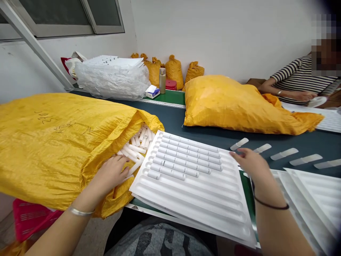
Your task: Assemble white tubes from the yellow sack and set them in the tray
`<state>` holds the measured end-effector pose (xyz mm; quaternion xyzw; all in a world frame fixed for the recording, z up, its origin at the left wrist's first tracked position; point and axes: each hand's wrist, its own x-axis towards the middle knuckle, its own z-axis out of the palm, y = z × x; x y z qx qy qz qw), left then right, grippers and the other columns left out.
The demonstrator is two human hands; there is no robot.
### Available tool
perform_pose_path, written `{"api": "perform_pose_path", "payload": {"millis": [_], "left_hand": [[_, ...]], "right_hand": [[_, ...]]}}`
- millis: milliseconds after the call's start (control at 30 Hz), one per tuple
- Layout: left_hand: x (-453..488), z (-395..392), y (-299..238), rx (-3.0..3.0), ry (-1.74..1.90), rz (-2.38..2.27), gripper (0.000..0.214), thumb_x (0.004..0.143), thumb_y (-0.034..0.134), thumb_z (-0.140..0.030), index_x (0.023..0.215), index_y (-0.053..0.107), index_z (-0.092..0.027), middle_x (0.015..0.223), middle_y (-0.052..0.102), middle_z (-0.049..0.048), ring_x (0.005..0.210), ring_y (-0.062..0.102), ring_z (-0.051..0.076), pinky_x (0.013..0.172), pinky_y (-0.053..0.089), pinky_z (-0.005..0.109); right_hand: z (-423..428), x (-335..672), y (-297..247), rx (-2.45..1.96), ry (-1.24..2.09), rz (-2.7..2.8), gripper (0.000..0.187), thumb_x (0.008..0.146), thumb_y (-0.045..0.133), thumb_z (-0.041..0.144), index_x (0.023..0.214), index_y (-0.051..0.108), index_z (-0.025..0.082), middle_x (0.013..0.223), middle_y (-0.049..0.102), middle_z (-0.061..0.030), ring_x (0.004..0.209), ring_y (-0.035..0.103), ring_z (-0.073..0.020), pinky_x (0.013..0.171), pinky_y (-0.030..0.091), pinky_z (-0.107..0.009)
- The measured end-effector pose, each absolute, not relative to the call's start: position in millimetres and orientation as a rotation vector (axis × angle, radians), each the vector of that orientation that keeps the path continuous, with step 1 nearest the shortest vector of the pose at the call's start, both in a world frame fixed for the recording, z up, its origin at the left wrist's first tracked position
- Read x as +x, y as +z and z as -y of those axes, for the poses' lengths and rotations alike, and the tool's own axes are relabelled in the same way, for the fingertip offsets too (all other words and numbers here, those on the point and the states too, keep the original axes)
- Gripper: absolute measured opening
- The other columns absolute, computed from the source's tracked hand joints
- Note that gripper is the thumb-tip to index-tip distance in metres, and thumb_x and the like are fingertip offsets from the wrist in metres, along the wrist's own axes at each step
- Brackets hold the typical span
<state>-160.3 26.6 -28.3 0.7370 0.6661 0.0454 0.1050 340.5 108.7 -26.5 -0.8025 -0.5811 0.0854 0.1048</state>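
Observation:
My left hand (pixel 113 171) rests at the mouth of a large yellow woven sack (pixel 58 149), its fingers spread over loose white plastic tubes (pixel 134 149). In front of me lies a white ridged plastic tray (pixel 202 206). Several rows of short white printed tubes (pixel 186 153) lie end to end in its upper grooves, while the lower grooves show bare. Beside the tray's upper right corner is my right hand (pixel 250 163), with its thumb and fingers apart and nothing visible between them. Frosted tubes (pixel 262 148) lie on the belt just past it.
A second full yellow sack (pixel 223 103) lies across the dark belt (pixel 170 115). More trays (pixel 314 199) are stacked at right. Plastic-wrapped white sheets (pixel 112 78), a gold bottle (pixel 162 81) and a tissue box (pixel 152 92) stand behind. A person in stripes (pixel 298 78) sits far right.

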Motion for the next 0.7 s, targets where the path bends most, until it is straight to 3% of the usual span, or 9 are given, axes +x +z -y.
{"api": "perform_pose_path", "payload": {"millis": [100, 200, 300, 400, 467, 567, 700], "left_hand": [[-148, -46, -39, 2.124, 0.083, -1.897, 0.020, 0.078, 0.052, -0.027, 0.089, 0.066, -0.017, 0.097, 0.069, 0.0143, 0.092, 0.064, 0.029, 0.083, 0.046, 0.038], [-141, -56, -44, 2.135, 0.089, -1.861, 0.012, 0.074, 0.055, -0.024, 0.075, 0.064, -0.017, 0.081, 0.069, 0.0123, 0.078, 0.065, 0.028, 0.074, 0.047, 0.036], [-140, -50, -36, 2.165, 0.191, -1.872, 0.017, 0.079, 0.051, -0.025, 0.087, 0.063, -0.016, 0.093, 0.069, 0.0137, 0.087, 0.064, 0.028, 0.078, 0.047, 0.037], [-144, -33, -22, 2.192, 0.486, -1.851, 0.025, 0.085, 0.050, -0.032, 0.103, 0.059, -0.017, 0.103, 0.067, 0.0118, 0.096, 0.062, 0.026, 0.086, 0.046, 0.038], [-145, -20, -16, 2.210, 0.749, -1.749, 0.026, 0.086, 0.054, -0.035, 0.106, 0.058, -0.019, 0.105, 0.067, 0.0095, 0.100, 0.061, 0.024, 0.091, 0.046, 0.038], [-143, -4, -13, 2.213, 1.000, -1.558, 0.025, 0.087, 0.057, -0.032, 0.109, 0.056, -0.021, 0.108, 0.065, 0.0069, 0.104, 0.060, 0.022, 0.094, 0.045, 0.034], [-134, 5, -14, 2.190, 1.093, -1.440, 0.026, 0.088, 0.058, -0.026, 0.113, 0.054, -0.021, 0.107, 0.063, 0.0053, 0.102, 0.059, 0.019, 0.091, 0.048, 0.031]], "right_hand": [[-64, 254, -27, -1.895, 0.577, 2.012, 0.043, 0.085, 0.058, 0.047, 0.118, 0.063, 0.019, 0.098, 0.069, -0.0109, 0.078, 0.066, -0.0235, 0.064, 0.053, -0.033], [-31, 160, -42, -1.274, 0.696, 2.301, 0.021, 0.090, 0.051, 0.021, 0.105, 0.066, 0.020, 0.102, 0.069, -0.0087, 0.096, 0.064, -0.0225, 0.083, 0.053, -0.035], [-18, 92, -67, -1.180, 0.669, 2.392, 0.030, 0.083, 0.047, 0.000, 0.101, 0.065, 0.017, 0.099, 0.068, -0.0108, 0.095, 0.063, -0.0233, 0.086, 0.052, -0.037], [-19, 60, -82, -1.362, 0.621, 2.324, 0.023, 0.077, 0.054, 0.000, 0.096, 0.064, 0.009, 0.095, 0.064, -0.0200, 0.086, 0.063, -0.0306, 0.074, 0.053, -0.046], [-21, 58, -80, -1.404, 0.613, 2.273, 0.020, 0.074, 0.056, 0.000, 0.091, 0.063, 0.009, 0.093, 0.063, -0.0208, 0.085, 0.061, -0.0318, 0.074, 0.052, -0.047], [-23, 68, -64, -1.380, 0.616, 2.184, 0.021, 0.074, 0.060, 0.005, 0.094, 0.060, 0.012, 0.096, 0.062, -0.0152, 0.092, 0.059, -0.0282, 0.082, 0.051, -0.043], [-19, 89, -37, -1.065, 1.090, 1.756, 0.020, 0.087, 0.054, 0.021, 0.107, 0.056, 0.018, 0.093, 0.063, -0.0059, 0.077, 0.062, -0.0165, 0.069, 0.053, -0.030]]}}
